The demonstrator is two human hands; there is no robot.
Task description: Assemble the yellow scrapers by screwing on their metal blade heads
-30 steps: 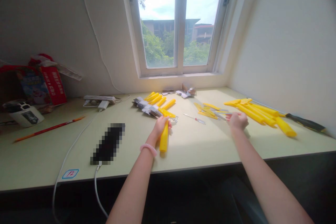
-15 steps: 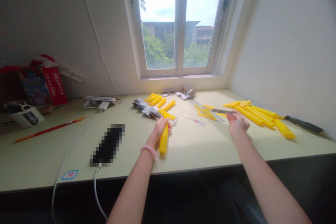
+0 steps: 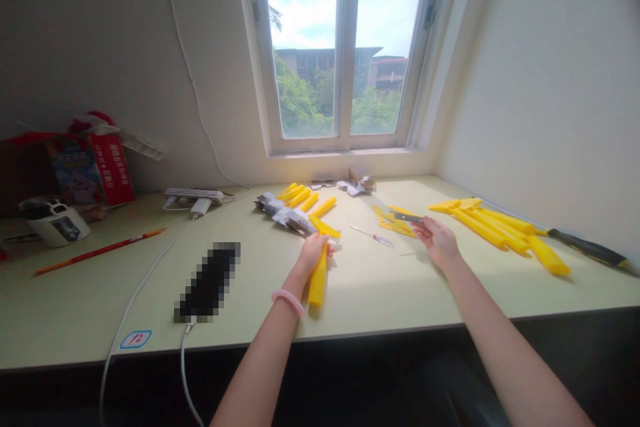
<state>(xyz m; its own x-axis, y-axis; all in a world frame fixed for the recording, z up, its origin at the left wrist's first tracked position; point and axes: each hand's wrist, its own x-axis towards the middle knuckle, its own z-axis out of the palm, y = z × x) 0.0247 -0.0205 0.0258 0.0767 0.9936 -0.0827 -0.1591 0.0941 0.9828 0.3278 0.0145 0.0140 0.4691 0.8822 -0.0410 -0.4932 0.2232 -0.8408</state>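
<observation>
My left hand [image 3: 313, 255] is shut on a yellow plastic tube [image 3: 317, 283], which stands out below the fist with its upper end hidden in my fingers. My right hand [image 3: 437, 243] is open, fingers spread, with nothing visibly held. Its fingertips are close to a dark metal strip [image 3: 407, 217] lying on flat yellow plastic pieces [image 3: 395, 225]. A small red-banded screwdriver [image 3: 373, 237] lies between my hands. Behind my left hand are silver-grey packets [image 3: 289, 213] and several yellow tubes [image 3: 303, 197]. More yellow tubes [image 3: 487, 228] are heaped at the right.
The pale green desk [image 3: 380, 290] runs under a window [image 3: 345, 47]. On it are a black-handled tool [image 3: 590, 250], a censored phone [image 3: 207, 283] with a white cable, a power strip [image 3: 195, 197], a red pencil [image 3: 100, 251], a white mug [image 3: 55, 227] and a printed box [image 3: 113, 170].
My right hand has moved left, toward the flat yellow pieces, and the dark strip now lies further left. My left hand still grips the tube. The view has tilted slightly upward.
</observation>
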